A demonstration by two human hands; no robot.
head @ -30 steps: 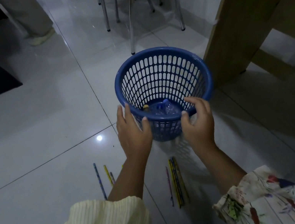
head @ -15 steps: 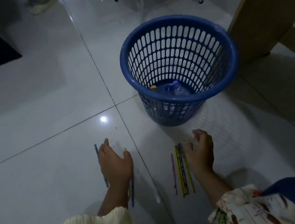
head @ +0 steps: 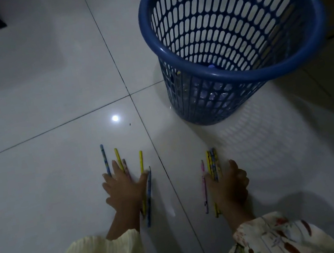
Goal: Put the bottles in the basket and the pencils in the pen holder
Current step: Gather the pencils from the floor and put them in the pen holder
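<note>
hands are down on the white floor (head: 25,105). the left hand (head: 125,190) has its fingers spread flat over loose pencils (head: 141,163). the right hand (head: 228,184) has curled fingers on a tight bunch of pencils (head: 211,160). clear bottles (head: 205,95) lie inside the blue basket (head: 241,74), standing beyond the pencils.

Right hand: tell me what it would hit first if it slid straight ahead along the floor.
The right hand points up-frame with a slight rightward lean. Past its fingertips lies bare floor, then probably the base of the basket, though depth is hard to judge here.
</note>
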